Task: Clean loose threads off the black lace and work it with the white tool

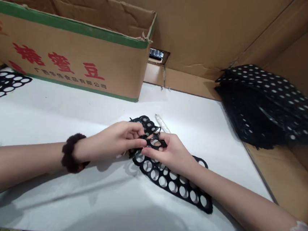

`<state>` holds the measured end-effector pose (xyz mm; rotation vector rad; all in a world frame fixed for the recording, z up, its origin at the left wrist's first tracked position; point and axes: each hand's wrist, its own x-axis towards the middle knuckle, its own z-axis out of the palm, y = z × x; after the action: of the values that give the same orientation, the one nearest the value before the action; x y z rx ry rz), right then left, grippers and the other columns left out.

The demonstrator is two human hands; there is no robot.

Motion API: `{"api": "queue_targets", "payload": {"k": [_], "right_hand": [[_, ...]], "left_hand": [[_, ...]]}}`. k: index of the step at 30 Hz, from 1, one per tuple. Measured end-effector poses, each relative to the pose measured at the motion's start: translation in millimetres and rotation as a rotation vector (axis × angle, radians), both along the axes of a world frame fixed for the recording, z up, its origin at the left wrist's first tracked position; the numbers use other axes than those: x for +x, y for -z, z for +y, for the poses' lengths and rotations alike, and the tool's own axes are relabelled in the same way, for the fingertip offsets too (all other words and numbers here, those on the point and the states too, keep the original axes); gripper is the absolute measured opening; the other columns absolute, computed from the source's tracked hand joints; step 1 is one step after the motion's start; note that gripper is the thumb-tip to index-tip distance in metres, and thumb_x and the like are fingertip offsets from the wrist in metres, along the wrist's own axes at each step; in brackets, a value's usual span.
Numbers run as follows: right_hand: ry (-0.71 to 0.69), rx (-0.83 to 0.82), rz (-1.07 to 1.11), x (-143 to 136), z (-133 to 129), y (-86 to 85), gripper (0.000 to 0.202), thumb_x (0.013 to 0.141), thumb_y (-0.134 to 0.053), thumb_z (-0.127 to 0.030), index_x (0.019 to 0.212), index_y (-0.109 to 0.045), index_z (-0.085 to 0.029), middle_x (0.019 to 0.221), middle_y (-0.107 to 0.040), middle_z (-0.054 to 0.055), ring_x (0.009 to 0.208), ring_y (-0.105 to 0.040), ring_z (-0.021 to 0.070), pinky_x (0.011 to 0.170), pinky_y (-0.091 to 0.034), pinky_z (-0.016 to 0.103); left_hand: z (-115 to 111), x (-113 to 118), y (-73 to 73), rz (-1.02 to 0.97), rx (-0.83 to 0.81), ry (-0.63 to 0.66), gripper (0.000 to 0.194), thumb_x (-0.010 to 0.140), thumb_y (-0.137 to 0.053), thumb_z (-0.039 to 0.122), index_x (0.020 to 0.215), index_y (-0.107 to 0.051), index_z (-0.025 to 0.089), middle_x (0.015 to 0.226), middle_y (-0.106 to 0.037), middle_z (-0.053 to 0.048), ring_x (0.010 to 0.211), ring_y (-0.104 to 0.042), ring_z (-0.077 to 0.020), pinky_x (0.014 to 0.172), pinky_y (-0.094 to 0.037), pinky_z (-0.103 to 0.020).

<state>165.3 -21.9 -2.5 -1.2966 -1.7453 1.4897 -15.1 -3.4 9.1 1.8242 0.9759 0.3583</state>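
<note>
A black sheet with rows of round holes [173, 186] lies on the white table, its far end bunched up between my hands. My left hand [123, 136] is closed, thumb and fingers pinching that bunched end. From the other side my right hand [174, 150] grips the same sheet, its thumb close to the left thumb. The right hand and forearm cover part of the sheet. Just beyond my right hand lies a slim, pale pen-like tool [162, 123], partly hidden by the hand.
A large open cardboard box [93, 62] with a green rim and red characters stands at the back left. Several black perforated sheets are stacked [269, 105] at the right on cardboard. Another perforated sheet [3, 83] lies at the left edge of the white table [61, 201].
</note>
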Motion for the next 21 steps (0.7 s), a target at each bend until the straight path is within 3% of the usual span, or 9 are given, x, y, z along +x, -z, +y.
{"api": "queue_targets", "payload": {"k": [3, 7, 9, 11, 14, 16, 21], "right_hand": [[-0.017, 0.022, -0.099, 2, 2, 0.2, 0.021, 0.073, -0.057, -0.035, 0.07, -0.051, -0.015, 0.056, -0.04, -0.004, 0.048, -0.033, 0.0061, 0.043, -0.027, 0.02], [-0.058, 0.044, -0.159, 5, 2, 0.6, 0.022, 0.078, -0.049, -0.034, 0.067, -0.051, -0.015, 0.058, -0.042, -0.002, 0.053, -0.038, 0.0084, 0.049, -0.032, 0.022], [-0.06, 0.045, -0.148, 6, 1, 0.9, 0.021, 0.08, -0.046, -0.033, 0.069, -0.052, -0.015, 0.061, -0.045, -0.001, 0.056, -0.041, 0.0094, 0.053, -0.035, 0.023], [-0.022, 0.073, -0.121, 5, 1, 1.1, 0.019, 0.08, -0.046, -0.032, 0.071, -0.051, -0.015, 0.064, -0.047, -0.001, 0.059, -0.044, 0.0103, 0.055, -0.036, 0.023], [0.055, 0.091, -0.093, 2, 0, 1.1, 0.018, 0.08, -0.047, -0.031, 0.072, -0.051, -0.015, 0.067, -0.05, 0.0, 0.062, -0.046, 0.0113, 0.057, -0.038, 0.024], [0.089, 0.087, -0.092, 1, 0, 1.2, 0.018, 0.08, -0.047, -0.032, 0.074, -0.052, -0.015, 0.068, -0.051, 0.0, 0.063, -0.046, 0.0117, 0.058, -0.038, 0.025], [0.105, 0.07, -0.073, -1, -2, 1.1, 0.018, 0.08, -0.047, -0.031, 0.077, -0.053, -0.015, 0.071, -0.053, 0.001, 0.066, -0.048, 0.0122, 0.062, -0.039, 0.025]], "left_hand": [[13, -4, -0.8, -0.117, -0.193, -0.051, 0.021, 0.081, -0.047, 0.035, 0.078, -0.048, 0.015, 0.06, -0.05, 0.002, 0.049, -0.044, -0.006, 0.043, -0.033, -0.017], [29, -13, -6.2, -0.163, 0.099, -0.443, 0.018, 0.083, -0.042, 0.033, 0.08, -0.045, 0.015, 0.062, -0.05, 0.0, 0.054, -0.049, -0.0087, 0.051, -0.041, -0.021], [30, -16, -6.6, -0.065, 0.282, -0.519, 0.019, 0.083, -0.039, 0.035, 0.084, -0.045, 0.017, 0.062, -0.05, 0.001, 0.053, -0.047, -0.0096, 0.05, -0.04, -0.022], [23, -14, -4.9, 0.088, 0.399, -0.367, 0.02, 0.084, -0.037, 0.036, 0.086, -0.047, 0.018, 0.067, -0.053, 0.0, 0.058, -0.048, -0.0111, 0.054, -0.04, -0.023], [4, -6, -2.0, 0.248, 0.448, -0.084, 0.022, 0.087, -0.031, 0.03, 0.086, -0.049, 0.018, 0.079, -0.056, -0.002, 0.069, -0.05, -0.014, 0.063, -0.04, -0.027], [-7, -1, -2.3, 0.279, 0.42, -0.021, 0.026, 0.088, -0.024, 0.027, 0.089, -0.049, 0.018, 0.084, -0.056, -0.004, 0.074, -0.05, -0.0154, 0.067, -0.04, -0.029], [-17, 1, -4.2, 0.226, 0.33, -0.002, 0.029, 0.089, -0.023, 0.032, 0.1, -0.046, 0.019, 0.092, -0.056, -0.005, 0.08, -0.051, -0.0165, 0.072, -0.041, -0.03]]}}
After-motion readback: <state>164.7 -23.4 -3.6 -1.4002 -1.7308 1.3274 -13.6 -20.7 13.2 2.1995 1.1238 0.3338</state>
